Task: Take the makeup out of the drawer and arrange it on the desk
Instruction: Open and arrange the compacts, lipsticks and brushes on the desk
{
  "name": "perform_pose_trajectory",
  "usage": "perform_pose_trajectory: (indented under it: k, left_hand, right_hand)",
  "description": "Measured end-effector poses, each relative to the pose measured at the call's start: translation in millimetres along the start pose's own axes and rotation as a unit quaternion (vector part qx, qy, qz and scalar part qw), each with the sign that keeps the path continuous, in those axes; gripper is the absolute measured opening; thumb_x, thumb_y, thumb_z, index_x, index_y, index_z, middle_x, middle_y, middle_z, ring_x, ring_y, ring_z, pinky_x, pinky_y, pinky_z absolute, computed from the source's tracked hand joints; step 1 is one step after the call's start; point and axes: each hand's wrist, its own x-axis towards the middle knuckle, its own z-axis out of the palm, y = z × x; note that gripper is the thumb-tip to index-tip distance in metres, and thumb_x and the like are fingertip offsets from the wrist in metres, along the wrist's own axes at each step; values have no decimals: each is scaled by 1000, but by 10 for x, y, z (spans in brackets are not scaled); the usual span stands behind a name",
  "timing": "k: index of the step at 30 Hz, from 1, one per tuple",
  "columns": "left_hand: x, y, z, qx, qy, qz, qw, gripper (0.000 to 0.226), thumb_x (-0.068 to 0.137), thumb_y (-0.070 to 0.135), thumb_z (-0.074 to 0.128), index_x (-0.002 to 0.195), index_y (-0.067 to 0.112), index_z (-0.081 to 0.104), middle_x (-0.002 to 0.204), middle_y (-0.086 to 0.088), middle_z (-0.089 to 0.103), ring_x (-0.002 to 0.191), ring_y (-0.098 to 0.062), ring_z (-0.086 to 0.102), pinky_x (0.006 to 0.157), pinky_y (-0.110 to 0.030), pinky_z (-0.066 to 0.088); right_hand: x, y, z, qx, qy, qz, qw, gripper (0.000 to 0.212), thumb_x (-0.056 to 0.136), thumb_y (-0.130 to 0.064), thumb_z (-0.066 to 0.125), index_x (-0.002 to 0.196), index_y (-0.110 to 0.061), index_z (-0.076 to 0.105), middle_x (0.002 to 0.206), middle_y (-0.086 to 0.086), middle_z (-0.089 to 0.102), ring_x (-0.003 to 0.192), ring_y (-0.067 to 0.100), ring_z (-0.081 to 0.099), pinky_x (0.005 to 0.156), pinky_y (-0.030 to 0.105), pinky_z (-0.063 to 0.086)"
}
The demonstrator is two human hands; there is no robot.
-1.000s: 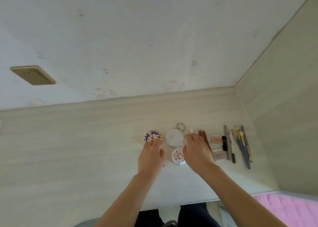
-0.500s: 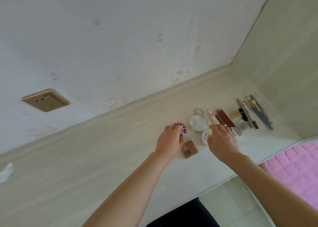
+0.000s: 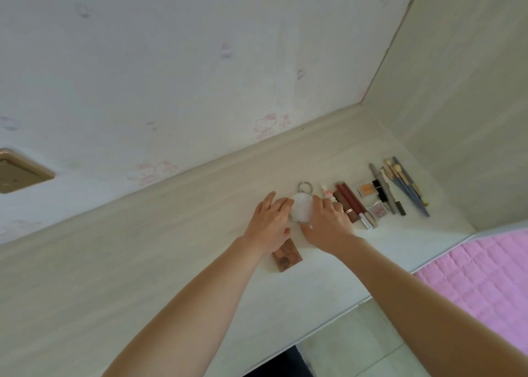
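Note:
A round white compact [image 3: 301,209] with a metal ring lies on the pale wooden desk [image 3: 143,262]. My left hand [image 3: 270,219] lies flat against its left edge, fingers fairly straight. At its right edge my right hand [image 3: 328,222] touches it with fingers and thumb. A brown eyeshadow palette [image 3: 287,255] sits just below my left wrist. To the right lie a row of dark red lipsticks [image 3: 351,202], a small orange pan [image 3: 366,189], a small pink pan [image 3: 378,211], pencils and several blue-handled brushes [image 3: 405,182]. Whatever lies under my hands is hidden.
A patterned wall [image 3: 200,62] with a gold socket plate [image 3: 17,171] backs the desk. A wooden side panel [image 3: 471,105] closes it off at the right. Beyond the desk's front edge are a pink quilt [image 3: 485,268] and pale floor tiles [image 3: 357,342].
Both hands have closed in on the round white compact from either side. The blue-patterned disc and the small patterned compact seen earlier are now out of sight. The view has tilted.

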Motion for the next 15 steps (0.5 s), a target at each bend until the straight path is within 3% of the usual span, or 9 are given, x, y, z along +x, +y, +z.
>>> perform_pose_trajectory:
  k: [5, 11, 15]
  left_hand:
    - [247, 0, 25, -14, -17, 0, 1000, 74, 90, 20, 56, 152, 15, 16, 156, 0, 23, 147, -29, 4, 117, -40, 12]
    - [449, -25, 50, -8, -30, 15, 999, 76, 89, 27, 64, 151, 15, 21, 155, -1, 25, 147, -24, 8, 116, -37, 13]
    - [430, -76, 29, -69, 3, 21, 997, 74, 86, 30, 68, 149, 17, 29, 152, 0, 31, 144, -23, 14, 115, -37, 17]
  right_hand:
    - [217, -32, 65, -15, -14, 10, 1000, 78, 85, -42, 57, 143, -4, 21, 143, 18, 35, 134, 38, 28, 110, 39, 28]
    - [356, -74, 169, -26, -12, 19, 999, 78, 87, -35, 57, 145, -1, 17, 143, 20, 32, 137, 39, 24, 113, 40, 22]
    - [309, -35, 122, -4, -5, 4, 1000, 80, 90, -33, 57, 147, -3, 11, 146, 22, 28, 139, 40, 20, 115, 41, 21]
